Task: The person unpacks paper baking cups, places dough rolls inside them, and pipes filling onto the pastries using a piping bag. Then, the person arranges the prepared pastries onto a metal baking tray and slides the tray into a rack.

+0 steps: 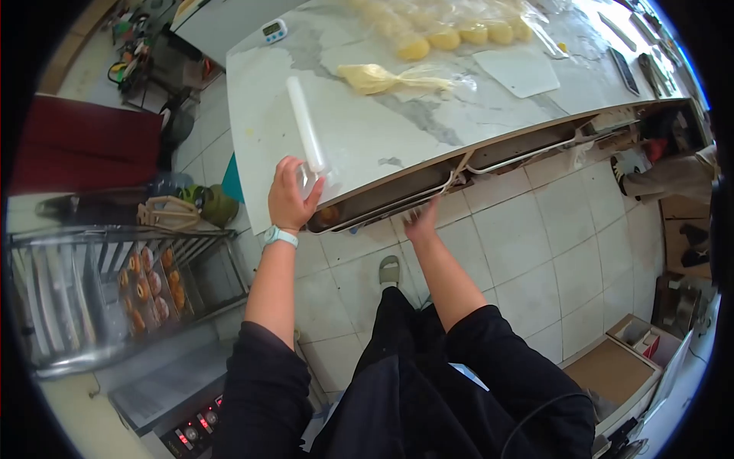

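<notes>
My left hand (290,197) is at the near left corner of the marble-patterned table (264,99). Its fingers and thumb curve around a clear plastic piece (307,180) whose exact kind I cannot make out. Just beyond lies a long white roll (305,122). Below the tabletop, my right hand (420,220) is at the front rim of a metal tray (390,195) in the shelf space; its fingers are blurred and partly hidden. A round brownish item (328,215) shows at that tray's left end.
Bagged yellow dough balls (459,34), a yellow-filled piping bag (375,78), a white sheet (520,73) and a timer (274,30) lie on the table. Pastries (145,287) fill a rack (229,264) at left. Another person's leg (673,174) is at right.
</notes>
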The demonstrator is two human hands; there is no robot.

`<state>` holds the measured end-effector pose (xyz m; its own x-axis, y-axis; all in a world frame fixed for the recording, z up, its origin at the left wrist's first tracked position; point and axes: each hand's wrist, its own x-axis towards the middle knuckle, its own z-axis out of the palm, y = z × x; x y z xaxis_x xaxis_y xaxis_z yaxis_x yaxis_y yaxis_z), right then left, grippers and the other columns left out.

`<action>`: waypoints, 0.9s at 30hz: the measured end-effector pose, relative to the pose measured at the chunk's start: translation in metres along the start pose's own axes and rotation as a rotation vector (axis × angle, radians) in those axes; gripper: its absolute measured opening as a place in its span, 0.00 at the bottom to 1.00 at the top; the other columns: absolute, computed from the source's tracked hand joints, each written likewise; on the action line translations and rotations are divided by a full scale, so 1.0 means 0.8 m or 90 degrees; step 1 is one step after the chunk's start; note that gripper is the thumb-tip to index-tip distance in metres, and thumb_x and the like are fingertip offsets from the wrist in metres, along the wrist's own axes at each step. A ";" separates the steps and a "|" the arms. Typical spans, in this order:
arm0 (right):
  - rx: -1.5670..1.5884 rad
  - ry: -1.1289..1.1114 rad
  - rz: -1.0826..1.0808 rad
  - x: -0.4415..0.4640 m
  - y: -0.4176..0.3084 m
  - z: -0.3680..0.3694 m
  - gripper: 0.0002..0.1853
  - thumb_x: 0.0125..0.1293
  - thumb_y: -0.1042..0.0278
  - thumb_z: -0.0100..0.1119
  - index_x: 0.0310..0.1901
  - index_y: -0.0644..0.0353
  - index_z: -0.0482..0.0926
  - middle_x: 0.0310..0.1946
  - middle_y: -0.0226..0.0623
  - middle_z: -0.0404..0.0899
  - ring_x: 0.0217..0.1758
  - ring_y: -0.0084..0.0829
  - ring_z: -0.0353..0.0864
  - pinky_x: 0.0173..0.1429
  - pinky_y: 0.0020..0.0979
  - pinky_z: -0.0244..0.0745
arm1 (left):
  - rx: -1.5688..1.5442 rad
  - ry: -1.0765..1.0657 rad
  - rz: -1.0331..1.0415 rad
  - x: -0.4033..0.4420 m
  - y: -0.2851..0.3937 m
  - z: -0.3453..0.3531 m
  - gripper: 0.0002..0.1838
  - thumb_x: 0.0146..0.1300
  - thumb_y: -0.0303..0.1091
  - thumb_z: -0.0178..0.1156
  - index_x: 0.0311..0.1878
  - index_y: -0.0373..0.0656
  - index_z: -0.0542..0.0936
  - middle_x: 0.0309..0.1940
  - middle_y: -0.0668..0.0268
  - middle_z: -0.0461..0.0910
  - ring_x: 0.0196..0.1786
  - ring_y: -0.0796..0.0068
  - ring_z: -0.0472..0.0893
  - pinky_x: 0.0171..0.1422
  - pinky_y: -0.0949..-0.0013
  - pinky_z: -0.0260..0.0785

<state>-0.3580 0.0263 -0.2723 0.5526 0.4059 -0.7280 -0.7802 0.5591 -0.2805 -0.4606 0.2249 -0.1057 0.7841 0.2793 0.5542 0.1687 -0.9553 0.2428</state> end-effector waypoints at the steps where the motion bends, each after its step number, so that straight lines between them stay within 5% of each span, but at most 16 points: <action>1: 0.085 -0.198 0.029 -0.008 0.000 0.033 0.40 0.65 0.36 0.38 0.70 0.54 0.45 0.72 0.35 0.45 0.75 0.37 0.34 0.72 0.48 0.36 | -0.023 0.005 -0.014 0.001 0.001 0.000 0.24 0.55 0.44 0.62 0.48 0.40 0.68 0.46 0.53 0.72 0.46 0.52 0.75 0.46 0.61 0.71; 4: -0.065 -0.176 0.064 -0.038 -0.001 -0.003 0.41 0.64 0.36 0.43 0.70 0.53 0.46 0.72 0.34 0.43 0.75 0.37 0.37 0.72 0.45 0.37 | -0.011 0.006 -0.013 0.002 0.000 0.000 0.23 0.55 0.45 0.62 0.47 0.40 0.68 0.45 0.55 0.72 0.44 0.54 0.75 0.43 0.62 0.72; 8: -0.554 0.202 0.094 -0.054 0.032 -0.098 0.23 0.65 0.49 0.50 0.53 0.58 0.71 0.54 0.39 0.73 0.50 0.34 0.76 0.51 0.33 0.71 | 0.001 0.002 -0.023 -0.001 -0.004 0.004 0.23 0.55 0.45 0.62 0.47 0.41 0.69 0.44 0.55 0.72 0.44 0.54 0.75 0.43 0.62 0.72; 9: -0.550 0.203 0.090 -0.056 0.036 -0.089 0.23 0.65 0.49 0.50 0.53 0.58 0.71 0.54 0.39 0.73 0.50 0.34 0.76 0.51 0.33 0.71 | -0.011 -0.003 -0.032 -0.001 -0.003 0.003 0.23 0.55 0.44 0.62 0.47 0.40 0.69 0.43 0.54 0.72 0.44 0.53 0.75 0.45 0.60 0.72; 11: -0.810 -0.077 -0.277 -0.065 0.060 -0.054 0.15 0.63 0.57 0.54 0.43 0.59 0.74 0.41 0.42 0.78 0.38 0.35 0.80 0.39 0.30 0.74 | 0.006 0.004 -0.016 -0.005 -0.005 0.002 0.23 0.55 0.44 0.62 0.47 0.40 0.69 0.43 0.53 0.73 0.44 0.52 0.75 0.46 0.59 0.71; 13: -0.870 -0.201 -0.310 -0.056 0.080 0.009 0.17 0.57 0.62 0.59 0.46 0.60 0.74 0.43 0.47 0.76 0.44 0.40 0.78 0.46 0.36 0.73 | 0.016 0.000 -0.001 -0.009 -0.011 0.009 0.22 0.56 0.43 0.61 0.47 0.38 0.69 0.44 0.52 0.73 0.46 0.50 0.74 0.48 0.59 0.70; 15: -1.086 -0.293 -0.563 0.012 0.128 0.029 0.21 0.53 0.66 0.61 0.49 0.61 0.73 0.48 0.49 0.74 0.52 0.46 0.73 0.54 0.40 0.70 | 0.007 0.002 0.019 -0.009 -0.014 0.010 0.22 0.57 0.42 0.60 0.48 0.37 0.69 0.45 0.51 0.73 0.48 0.49 0.74 0.49 0.59 0.70; 17: -1.301 -0.269 -0.379 0.022 0.139 0.074 0.29 0.52 0.68 0.60 0.58 0.63 0.67 0.56 0.51 0.67 0.61 0.47 0.66 0.61 0.40 0.67 | 0.004 0.002 0.028 -0.010 -0.011 0.011 0.21 0.57 0.41 0.60 0.47 0.37 0.69 0.45 0.50 0.73 0.48 0.48 0.74 0.50 0.58 0.69; 18: -1.278 -0.229 -0.380 0.043 0.160 0.071 0.27 0.57 0.65 0.55 0.59 0.63 0.66 0.58 0.49 0.67 0.62 0.44 0.67 0.59 0.40 0.69 | 0.004 -0.006 0.023 -0.008 -0.011 0.009 0.20 0.57 0.40 0.59 0.47 0.37 0.69 0.44 0.51 0.73 0.47 0.48 0.73 0.50 0.57 0.68; 19: -1.152 -0.214 -0.183 0.030 0.147 0.091 0.23 0.62 0.62 0.49 0.59 0.62 0.67 0.58 0.48 0.69 0.60 0.41 0.70 0.57 0.38 0.71 | -0.004 0.004 0.046 0.000 -0.010 0.011 0.20 0.57 0.40 0.59 0.47 0.37 0.69 0.44 0.51 0.73 0.47 0.48 0.73 0.50 0.57 0.68; 20: -1.169 -0.220 -0.136 -0.001 0.121 0.111 0.22 0.64 0.63 0.46 0.58 0.60 0.67 0.57 0.47 0.70 0.57 0.40 0.74 0.56 0.37 0.72 | -0.011 -0.006 0.028 0.001 -0.007 0.011 0.20 0.57 0.40 0.59 0.47 0.37 0.69 0.44 0.51 0.73 0.47 0.48 0.73 0.50 0.57 0.68; 24: -1.336 -0.383 -0.184 0.060 0.161 0.067 0.27 0.59 0.52 0.53 0.58 0.59 0.68 0.53 0.47 0.73 0.57 0.42 0.73 0.57 0.38 0.71 | -0.024 -0.028 0.006 0.000 0.000 0.004 0.18 0.58 0.39 0.57 0.46 0.37 0.69 0.43 0.51 0.72 0.47 0.48 0.73 0.49 0.56 0.68; 27: -1.362 -0.330 -0.287 0.049 0.163 0.072 0.34 0.57 0.44 0.54 0.61 0.57 0.64 0.60 0.45 0.65 0.60 0.46 0.68 0.61 0.41 0.66 | -0.009 -0.021 0.023 -0.005 -0.005 0.011 0.18 0.59 0.38 0.56 0.47 0.36 0.69 0.44 0.51 0.72 0.48 0.48 0.72 0.50 0.56 0.67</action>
<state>-0.4212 0.1565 -0.3014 0.4560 0.8111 -0.3662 0.5089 -0.5753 -0.6404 -0.4591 0.2268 -0.1160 0.8092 0.2414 0.5356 0.1323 -0.9631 0.2342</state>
